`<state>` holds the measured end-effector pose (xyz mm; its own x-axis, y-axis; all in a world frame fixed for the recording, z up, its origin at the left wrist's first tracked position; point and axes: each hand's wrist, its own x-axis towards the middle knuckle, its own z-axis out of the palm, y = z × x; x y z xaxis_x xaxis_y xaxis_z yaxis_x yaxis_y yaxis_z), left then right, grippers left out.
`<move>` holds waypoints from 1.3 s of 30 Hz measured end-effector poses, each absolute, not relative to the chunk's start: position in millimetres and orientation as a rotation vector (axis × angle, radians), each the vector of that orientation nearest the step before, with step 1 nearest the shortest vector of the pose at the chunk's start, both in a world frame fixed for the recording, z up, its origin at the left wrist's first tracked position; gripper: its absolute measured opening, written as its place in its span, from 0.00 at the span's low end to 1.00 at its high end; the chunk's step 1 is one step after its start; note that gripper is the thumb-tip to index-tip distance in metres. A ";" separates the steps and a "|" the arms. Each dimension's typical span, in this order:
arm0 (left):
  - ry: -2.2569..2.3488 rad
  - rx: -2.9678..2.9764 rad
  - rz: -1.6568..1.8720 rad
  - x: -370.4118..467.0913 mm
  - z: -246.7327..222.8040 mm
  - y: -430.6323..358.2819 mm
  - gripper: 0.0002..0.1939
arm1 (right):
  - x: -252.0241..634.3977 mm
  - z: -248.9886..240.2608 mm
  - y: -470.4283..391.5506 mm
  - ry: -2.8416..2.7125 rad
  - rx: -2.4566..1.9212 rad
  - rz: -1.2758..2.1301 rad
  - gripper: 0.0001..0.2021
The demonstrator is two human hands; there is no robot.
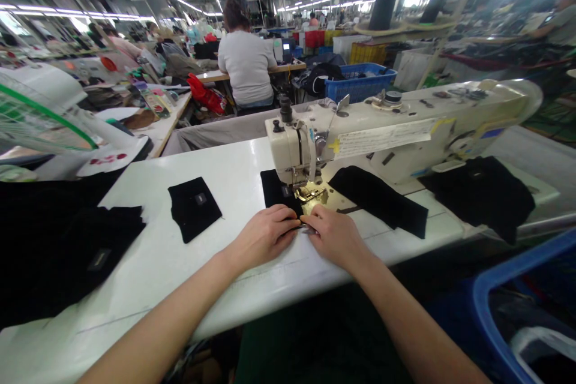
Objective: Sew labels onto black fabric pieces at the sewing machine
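Observation:
A white sewing machine point(288, 150) stands on the pale table point(234, 174), its needle area lit yellow. Under and left of the presser foot lies a black cloth piece point(272, 189) with a small label. My left hand point(267, 231) pinches the near edge of that cloth, fingers pressed together. Close beside it, my right hand point(335, 234) is closed at the same edge, just in front of the foot. The fingertips of both hands nearly meet, and they hide the cloth's near end.
Black labelled pieces point(194, 209) and a large black pile point(40, 252) lie left. Another black strip point(382, 199) and black cloth point(483, 195) lie right. A blue basket point(483, 294) is at lower right, a fan point(40, 114) at left. A person point(247, 60) sits ahead.

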<state>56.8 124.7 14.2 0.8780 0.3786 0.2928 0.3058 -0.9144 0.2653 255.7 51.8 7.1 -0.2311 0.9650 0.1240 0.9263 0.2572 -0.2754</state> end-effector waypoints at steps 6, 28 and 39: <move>0.519 2.860 0.549 58.5 12.7 144.5 0.13 | 254.0 5.8 49.3 -2.245 -1.770 0.206 0.16; 0.672 2.872 0.640 62.8 8.0 177.3 0.13 | 265.1 -7.8 11.2 -2.049 -1.761 0.167 0.18; 0.940 2.823 0.655 59.0 -5.0 170.2 0.19 | 327.3 0.9 36.7 -1.564 -2.082 -0.252 0.12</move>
<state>59.0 170.2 -5.0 0.7179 0.5906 0.3685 0.5498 -0.8057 0.2202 327.3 36.7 0.9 0.3162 0.8390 0.4428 0.9356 -0.1988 -0.2917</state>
